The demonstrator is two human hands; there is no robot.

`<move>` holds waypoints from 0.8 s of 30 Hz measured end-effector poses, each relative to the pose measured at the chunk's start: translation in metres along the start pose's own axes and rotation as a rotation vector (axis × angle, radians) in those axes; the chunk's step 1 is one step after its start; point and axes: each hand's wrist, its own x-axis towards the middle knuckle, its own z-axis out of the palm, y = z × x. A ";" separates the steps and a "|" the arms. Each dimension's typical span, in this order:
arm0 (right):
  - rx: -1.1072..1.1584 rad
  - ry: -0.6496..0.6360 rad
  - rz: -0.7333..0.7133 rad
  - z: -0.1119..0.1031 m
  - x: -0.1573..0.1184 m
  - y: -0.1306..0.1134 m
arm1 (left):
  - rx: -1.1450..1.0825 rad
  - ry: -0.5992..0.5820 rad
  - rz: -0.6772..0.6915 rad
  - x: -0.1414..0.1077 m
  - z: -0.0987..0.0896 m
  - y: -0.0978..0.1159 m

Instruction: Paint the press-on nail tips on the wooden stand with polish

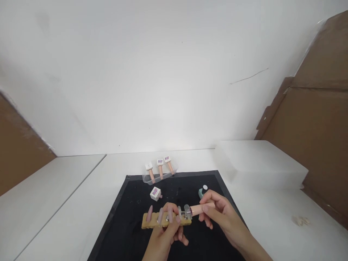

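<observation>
Your left hand (pixel 164 237) grips the bar (pixel 154 220), thumb across the near face, other fingers behind and below. Your right hand (pixel 224 216) pinches the brush (pixel 198 209) by its pink handle between thumb and forefinger, the remaining fingers loosely bent.

Key relation: the end nail (pixel 187 208), rightmost of five on the bar, lies left of your right fingertips, with the brush spanning the gap. Bristle end at the nail or just beside it; contact cannot be told. Long axes: bar runs left to right, held above the mat; brush runs roughly along the same line, handle end slightly raised; nails stand up across the bar. Your left thumb is nearer the end nail than your right fingers are.

Surface: black mat (pixel 127 210) on a white desk (pixel 78 192). White bottle (pixel 155 193) beyond the bar, its neck toward the right. Clear tray (pixel 145 180) at the far edge, three capped bottles leaning in it. Green bottle (pixel 201 193) just beyond your right hand.

Room: white wall (pixel 163 90) behind, white block (pixel 261 177) to the right, brown panels (pixel 315 123) on both sides.
</observation>
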 end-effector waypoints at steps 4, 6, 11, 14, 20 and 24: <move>-0.039 0.008 -0.032 0.001 -0.001 0.002 | 0.096 0.026 0.023 0.002 -0.003 -0.003; -0.056 -0.007 -0.048 0.002 -0.003 0.001 | 0.149 0.053 0.025 0.002 -0.004 -0.003; -0.155 -0.036 -0.054 0.010 -0.008 -0.005 | 0.217 0.126 0.088 -0.001 -0.006 0.002; -0.241 -0.034 -0.072 0.013 -0.010 -0.003 | 0.304 0.181 0.108 -0.002 -0.006 0.005; -0.378 -0.050 -0.116 0.010 -0.011 0.007 | 0.355 0.226 0.128 -0.002 -0.005 0.004; -0.442 -0.060 -0.188 0.014 -0.010 0.006 | 0.322 0.202 0.124 -0.002 -0.004 0.004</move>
